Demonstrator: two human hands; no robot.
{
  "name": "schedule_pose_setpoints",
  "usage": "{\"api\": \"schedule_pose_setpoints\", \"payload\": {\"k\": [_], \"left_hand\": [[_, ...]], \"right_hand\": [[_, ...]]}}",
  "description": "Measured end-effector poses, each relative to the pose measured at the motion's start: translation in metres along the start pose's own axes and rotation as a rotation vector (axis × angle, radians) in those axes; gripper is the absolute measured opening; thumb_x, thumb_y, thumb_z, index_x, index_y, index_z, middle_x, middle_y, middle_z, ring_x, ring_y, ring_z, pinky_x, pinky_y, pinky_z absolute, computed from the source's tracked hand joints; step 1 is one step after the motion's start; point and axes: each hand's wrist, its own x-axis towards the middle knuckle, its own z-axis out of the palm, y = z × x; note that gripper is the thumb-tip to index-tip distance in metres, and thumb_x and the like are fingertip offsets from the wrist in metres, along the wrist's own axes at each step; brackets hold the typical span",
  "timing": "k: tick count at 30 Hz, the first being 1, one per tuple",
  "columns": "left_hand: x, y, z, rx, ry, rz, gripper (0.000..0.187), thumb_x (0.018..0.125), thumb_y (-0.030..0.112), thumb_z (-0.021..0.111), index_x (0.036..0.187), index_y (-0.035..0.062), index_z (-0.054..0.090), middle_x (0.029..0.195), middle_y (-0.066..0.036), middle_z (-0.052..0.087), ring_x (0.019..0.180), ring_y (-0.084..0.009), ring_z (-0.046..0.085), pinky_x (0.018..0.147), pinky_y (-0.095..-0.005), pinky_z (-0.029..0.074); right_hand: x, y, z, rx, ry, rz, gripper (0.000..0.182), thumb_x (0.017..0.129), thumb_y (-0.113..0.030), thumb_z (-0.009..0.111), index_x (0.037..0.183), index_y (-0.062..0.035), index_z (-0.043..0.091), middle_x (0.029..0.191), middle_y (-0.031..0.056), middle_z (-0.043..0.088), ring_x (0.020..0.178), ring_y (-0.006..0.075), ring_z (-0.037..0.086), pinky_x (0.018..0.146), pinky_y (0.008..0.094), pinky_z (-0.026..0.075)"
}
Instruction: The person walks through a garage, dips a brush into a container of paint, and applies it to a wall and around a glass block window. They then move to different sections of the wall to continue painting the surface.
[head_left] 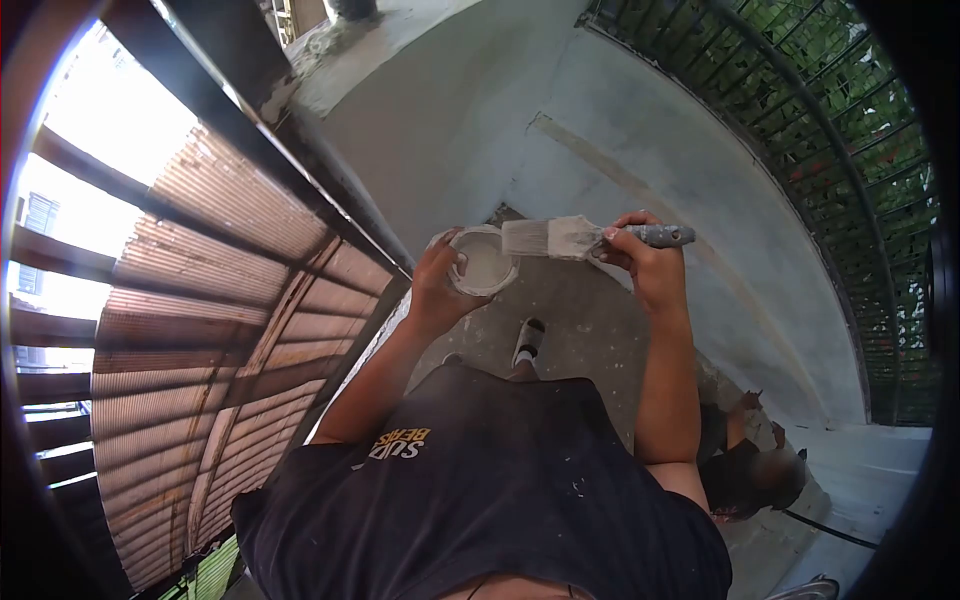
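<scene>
My left hand (438, 285) is wrapped round a small round tub (487, 262), its thumb hooked over the rim. Pale whitish paint coats the inside and the rim. In my right hand (645, 258) is a wide paintbrush (575, 238), gripped near the base of its grey handle. The brush lies level, bristles pointing left, and their tips overlap the tub's right rim in this view. Whitish paint covers the bristles and ferrule.
A pale painted wall (640, 160) curves ahead and to the right, topped by a metal grille (850, 150) with foliage behind. Corrugated sheeting (230, 280) behind dark bars stands at left. Another person (755, 475) is low at the right. The grey floor (575, 330) has paint spots.
</scene>
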Motion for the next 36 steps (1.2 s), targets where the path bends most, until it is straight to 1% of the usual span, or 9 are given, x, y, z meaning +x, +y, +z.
{"api": "schedule_pose_setpoints", "payload": {"k": [1, 3, 9, 15, 20, 24, 31, 34, 36], "left_hand": [[0.006, 0.002, 0.007, 0.005, 0.004, 0.002, 0.056, 0.053, 0.009, 0.094, 0.091, 0.0052, 0.052, 0.129, -0.020, 0.058, 0.116, -0.0365, 0.060, 0.094, -0.0413, 0.050], [0.017, 0.007, 0.021, -0.135, -0.008, -0.227, 0.067, 0.053, 0.010, 0.095, 0.103, 0.0050, 0.049, 0.127, -0.018, 0.059, 0.117, -0.0310, 0.060, 0.096, -0.0389, 0.050], [0.052, 0.017, 0.075, 0.027, 0.158, -0.139, 0.081, 0.057, 0.014, 0.096, 0.122, 0.0000, 0.048, 0.120, -0.016, 0.061, 0.113, -0.0253, 0.061, 0.097, -0.0376, 0.050], [0.085, 0.018, 0.136, -0.074, 0.223, -0.293, 0.074, 0.059, 0.012, 0.094, 0.112, 0.0055, 0.043, 0.125, -0.016, 0.055, 0.117, -0.0263, 0.058, 0.102, -0.0356, 0.045], [0.113, 0.022, 0.170, -0.113, 0.282, -0.286, 0.070, 0.060, 0.010, 0.092, 0.106, 0.0077, 0.039, 0.126, -0.016, 0.054, 0.118, -0.0259, 0.057, 0.102, -0.0360, 0.045], [0.138, 0.008, 0.180, -0.110, 0.278, -0.285, 0.068, 0.061, 0.007, 0.090, 0.103, 0.0093, 0.036, 0.127, -0.016, 0.053, 0.119, -0.0250, 0.056, 0.102, -0.0357, 0.045], [0.192, -0.048, 0.196, -0.063, 0.211, -0.318, 0.075, 0.061, 0.004, 0.092, 0.112, 0.0068, 0.037, 0.128, -0.015, 0.051, 0.122, -0.0260, 0.054, 0.104, -0.0387, 0.046], [0.220, -0.074, 0.203, -0.112, 0.195, -0.243, 0.075, 0.061, 0.004, 0.092, 0.113, 0.0067, 0.037, 0.126, -0.014, 0.051, 0.121, -0.0253, 0.055, 0.103, -0.0387, 0.047], [0.237, -0.084, 0.201, -0.171, 0.191, -0.354, 0.078, 0.062, 0.004, 0.092, 0.118, 0.0059, 0.037, 0.126, -0.013, 0.051, 0.120, -0.0246, 0.055, 0.102, -0.0394, 0.047]], "right_hand": [[0.006, -0.001, -0.002, 0.030, -0.002, -0.004, 0.016, 0.081, -0.004, 0.071, 0.095, 0.0003, 0.062, 0.087, 0.0095, 0.068, 0.077, 0.0184, 0.069, 0.070, 0.0311, 0.061], [0.019, 0.000, -0.005, 0.064, -0.012, -0.021, 0.017, 0.081, -0.004, 0.071, 0.095, 0.0005, 0.062, 0.087, 0.0099, 0.068, 0.077, 0.0185, 0.069, 0.070, 0.0313, 0.061], [0.073, -0.001, -0.060, 0.075, -0.124, -0.013, 0.017, 0.082, -0.004, 0.071, 0.095, 0.0014, 0.062, 0.087, 0.0105, 0.068, 0.078, 0.0188, 0.070, 0.071, 0.0326, 0.061], [0.135, -0.033, -0.117, 0.083, -0.144, -0.029, 0.017, 0.082, -0.003, 0.070, 0.097, 0.0011, 0.062, 0.086, 0.0103, 0.067, 0.078, 0.0199, 0.070, 0.071, 0.0329, 0.061], [0.178, -0.024, -0.128, 0.063, -0.252, 0.012, 0.018, 0.082, -0.005, 0.070, 0.096, 0.0018, 0.063, 0.087, 0.0105, 0.066, 0.078, 0.0202, 0.070, 0.069, 0.0330, 0.062], [0.214, -0.034, -0.144, 0.003, -0.224, 0.010, 0.018, 0.082, -0.006, 0.071, 0.096, 0.0024, 0.064, 0.087, 0.0109, 0.066, 0.079, 0.0201, 0.070, 0.070, 0.0333, 0.062], [0.275, -0.036, -0.137, 0.115, -0.167, 0.021, 0.019, 0.081, -0.007, 0.072, 0.097, 0.0020, 0.064, 0.089, 0.0106, 0.066, 0.080, 0.0199, 0.068, 0.073, 0.0340, 0.062], [0.301, -0.025, -0.120, 0.148, -0.156, 0.052, 0.020, 0.082, -0.007, 0.071, 0.098, 0.0018, 0.063, 0.090, 0.0105, 0.065, 0.082, 0.0204, 0.068, 0.075, 0.0350, 0.061], [0.318, -0.020, -0.117, 0.137, -0.148, 0.070, 0.019, 0.083, -0.008, 0.070, 0.098, 0.0016, 0.063, 0.091, 0.0105, 0.064, 0.084, 0.0206, 0.068, 0.076, 0.0355, 0.061]]}}
